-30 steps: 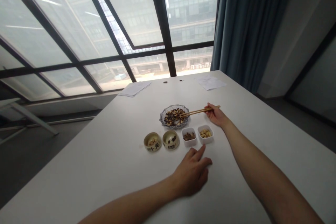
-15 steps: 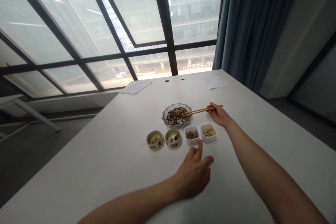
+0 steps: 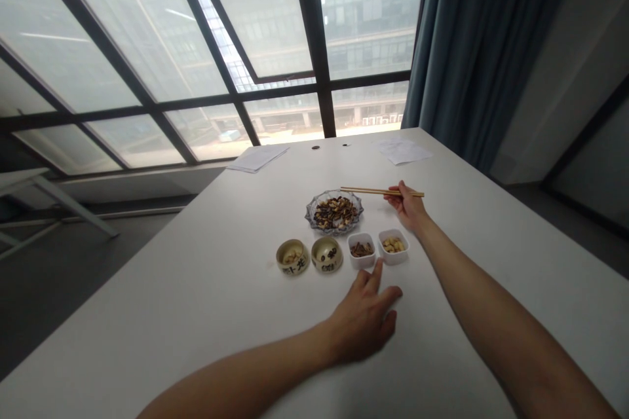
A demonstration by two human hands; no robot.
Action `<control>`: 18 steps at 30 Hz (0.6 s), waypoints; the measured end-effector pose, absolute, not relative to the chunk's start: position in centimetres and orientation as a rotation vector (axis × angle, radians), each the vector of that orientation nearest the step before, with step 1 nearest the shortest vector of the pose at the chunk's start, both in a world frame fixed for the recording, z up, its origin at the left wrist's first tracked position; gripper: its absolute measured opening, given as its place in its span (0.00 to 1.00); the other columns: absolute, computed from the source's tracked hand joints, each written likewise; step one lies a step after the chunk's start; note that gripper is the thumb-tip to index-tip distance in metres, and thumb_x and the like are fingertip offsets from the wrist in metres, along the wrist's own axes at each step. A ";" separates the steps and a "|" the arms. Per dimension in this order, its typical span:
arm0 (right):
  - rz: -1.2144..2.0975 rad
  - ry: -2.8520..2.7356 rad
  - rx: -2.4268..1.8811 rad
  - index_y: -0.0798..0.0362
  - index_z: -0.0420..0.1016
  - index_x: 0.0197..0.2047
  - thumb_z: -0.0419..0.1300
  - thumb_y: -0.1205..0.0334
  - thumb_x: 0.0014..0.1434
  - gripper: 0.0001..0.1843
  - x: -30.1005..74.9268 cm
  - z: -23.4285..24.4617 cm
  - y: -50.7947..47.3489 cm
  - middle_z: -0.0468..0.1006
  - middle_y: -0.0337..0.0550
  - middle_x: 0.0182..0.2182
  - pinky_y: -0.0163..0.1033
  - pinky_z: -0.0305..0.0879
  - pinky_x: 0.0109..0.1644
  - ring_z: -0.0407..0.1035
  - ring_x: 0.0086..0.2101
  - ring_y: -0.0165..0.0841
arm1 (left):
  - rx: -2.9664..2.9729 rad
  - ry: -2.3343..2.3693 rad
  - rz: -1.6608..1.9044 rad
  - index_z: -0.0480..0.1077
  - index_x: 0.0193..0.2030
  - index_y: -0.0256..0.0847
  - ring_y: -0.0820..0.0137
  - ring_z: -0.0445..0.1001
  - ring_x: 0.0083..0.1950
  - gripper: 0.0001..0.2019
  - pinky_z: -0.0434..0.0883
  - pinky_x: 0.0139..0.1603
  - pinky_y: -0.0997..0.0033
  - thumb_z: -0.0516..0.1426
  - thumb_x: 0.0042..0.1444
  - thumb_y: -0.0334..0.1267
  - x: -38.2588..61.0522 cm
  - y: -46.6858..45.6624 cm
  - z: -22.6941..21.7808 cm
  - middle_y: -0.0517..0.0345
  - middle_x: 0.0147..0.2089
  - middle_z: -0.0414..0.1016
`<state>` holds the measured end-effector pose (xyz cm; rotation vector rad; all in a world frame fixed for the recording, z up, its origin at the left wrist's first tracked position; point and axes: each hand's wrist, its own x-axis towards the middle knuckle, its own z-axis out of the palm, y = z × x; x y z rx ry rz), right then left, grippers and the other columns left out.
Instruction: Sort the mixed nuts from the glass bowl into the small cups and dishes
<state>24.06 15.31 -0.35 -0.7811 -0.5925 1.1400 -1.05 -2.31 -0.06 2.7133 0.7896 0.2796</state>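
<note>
My right hand grips a pair of wooden chopsticks, whose tips point left above the far rim of a scalloped glass bowl. Mixed dark and pale pieces, like seeds and nuts, fill that bowl. My left hand hovers or rests in front of the small containers, fingers apart, its index fingertip by the two white square cups. The left white cup holds brown stick-like bits; the right white cup holds pale yellow pieces. Left of them stand two round ceramic bowls with dark lettering: one bowl with pale pieces, another bowl with several dark ones.
Everything stands on a white table. Paper sheets lie at its far left and more paper at its far right. Behind are windows and a blue curtain.
The chopsticks have lifted out of the mixed pieces in the glass bowl, their tips now above its far side. My left hand keeps nearly the same pose; the view has shifted slightly.
</note>
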 end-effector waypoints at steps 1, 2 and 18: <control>1.125 -0.615 -0.790 0.53 0.77 0.29 0.70 0.52 0.64 0.17 23.8 -0.3 15.4 0.84 0.43 0.23 0.27 0.78 0.27 0.81 0.23 0.31 | 2.705 0.794 0.288 0.65 0.61 0.43 0.47 0.61 0.69 0.17 0.65 0.68 0.40 0.54 0.66 0.36 -1.1 -2.4 0.0 0.39 0.79 0.45; 1.113 -0.639 -0.801 0.54 0.77 0.30 0.71 0.52 0.63 0.17 23.5 -0.3 15.5 0.84 0.45 0.23 0.28 0.78 0.26 0.81 0.23 0.32 | 2.690 0.796 0.301 0.65 0.60 0.43 0.48 0.61 0.69 0.17 0.65 0.69 0.42 0.54 0.66 0.36 -1.0 -2.4 0.0 0.40 0.78 0.48; 1.120 -0.856 -0.851 0.55 0.78 0.32 0.76 0.54 0.57 0.16 21.5 0.4 15.3 0.86 0.46 0.27 0.29 0.79 0.27 0.84 0.28 0.37 | 2.599 0.770 0.356 0.66 0.58 0.43 0.59 0.68 0.61 0.16 0.69 0.68 0.55 0.53 0.65 0.36 -0.9 -2.4 0.2 0.45 0.62 0.63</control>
